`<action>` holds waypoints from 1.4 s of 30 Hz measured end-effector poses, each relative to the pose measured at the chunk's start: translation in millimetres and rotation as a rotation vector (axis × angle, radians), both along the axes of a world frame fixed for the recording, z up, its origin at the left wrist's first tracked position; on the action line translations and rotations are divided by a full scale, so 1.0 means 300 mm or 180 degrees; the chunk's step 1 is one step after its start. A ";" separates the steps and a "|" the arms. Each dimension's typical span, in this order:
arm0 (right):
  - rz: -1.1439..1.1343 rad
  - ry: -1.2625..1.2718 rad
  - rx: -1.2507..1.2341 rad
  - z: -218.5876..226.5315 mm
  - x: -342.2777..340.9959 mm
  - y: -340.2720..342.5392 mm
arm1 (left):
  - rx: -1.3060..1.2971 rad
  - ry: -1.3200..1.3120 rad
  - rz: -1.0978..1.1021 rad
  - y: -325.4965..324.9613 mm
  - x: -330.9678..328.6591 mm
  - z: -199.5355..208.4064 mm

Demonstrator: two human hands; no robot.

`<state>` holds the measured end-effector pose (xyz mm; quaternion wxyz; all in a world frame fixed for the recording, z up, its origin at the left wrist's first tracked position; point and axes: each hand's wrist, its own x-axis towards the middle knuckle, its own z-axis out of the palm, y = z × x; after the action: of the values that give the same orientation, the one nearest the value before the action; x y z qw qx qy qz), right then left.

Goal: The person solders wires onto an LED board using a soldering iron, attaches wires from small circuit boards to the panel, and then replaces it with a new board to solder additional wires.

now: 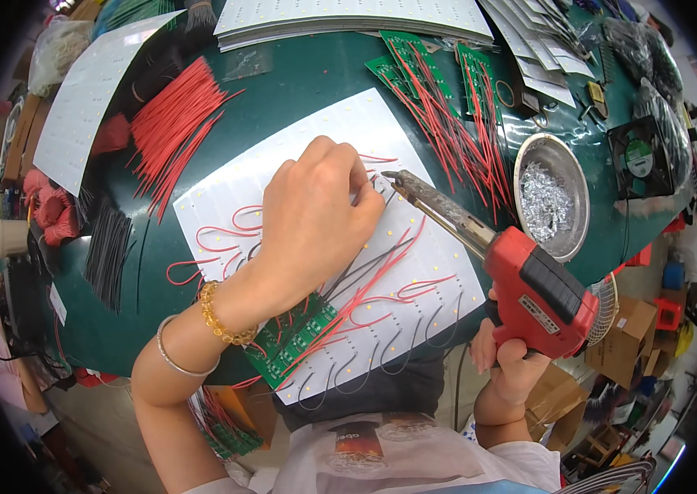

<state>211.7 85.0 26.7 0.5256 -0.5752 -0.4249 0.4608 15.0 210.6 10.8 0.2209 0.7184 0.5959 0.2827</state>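
Note:
My right hand [513,362] grips a red-and-black soldering gun [529,284] by its handle. The gun's metal tip [389,175] meets a white LED board [282,156] just beside the fingertips of my left hand [319,206]. Those fingers are pinched together on a thin wire, mostly hidden behind them. Red wire loops [216,240] stick out of the board on the left, and black wires [398,337] curve from its near edge. A green circuit board [295,333] with red and black leads lies on the white board, partly under my left wrist.
Red wires [175,123] and black wires [107,255] lie in bundles on the left. Green boards with red leads [414,74] sit beyond the work. On the right are a metal bowl [576,165] of silvery scraps and a black fan [641,156]. White boards [348,25] are stacked behind.

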 end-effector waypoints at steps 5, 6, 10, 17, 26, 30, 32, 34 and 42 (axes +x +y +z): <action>-0.0064 0.0090 0.0041 -0.001 0.003 -0.005 | 0.0045 -0.0163 -0.0017 -0.001 -0.009 -0.004; -0.0098 0.0134 0.0076 0.000 0.004 -0.004 | -0.0032 -0.0330 -0.0002 -0.001 -0.011 -0.006; -0.0095 0.0227 0.0090 0.009 0.014 -0.007 | -0.0243 -0.1099 -0.0069 -0.006 -0.011 -0.003; -0.0020 0.0149 -0.0036 -0.001 0.017 -0.006 | 0.0126 -0.0062 -0.0247 -0.006 0.000 -0.004; -0.0020 -0.0129 -0.0065 -0.009 0.023 -0.013 | 0.0446 0.0140 -0.0190 -0.013 0.013 -0.011; -0.0276 0.0181 0.0036 -0.002 0.026 -0.025 | 0.0357 0.0106 -0.0183 -0.009 0.016 -0.007; -0.0241 0.0259 0.0101 0.005 0.034 -0.020 | 0.0347 0.0105 -0.0183 -0.006 0.016 -0.008; -0.0225 0.0341 0.0173 0.006 0.041 -0.018 | 0.0344 0.0109 -0.0203 -0.002 0.017 -0.010; 0.0136 0.0793 0.0454 -0.017 0.086 -0.042 | 0.0494 -0.0166 -0.0278 0.051 -0.013 -0.024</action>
<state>237.6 72.4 21.7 0.6039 -0.4655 -0.4002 0.5084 11.1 225.8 3.6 0.1922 0.7511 0.5344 0.3368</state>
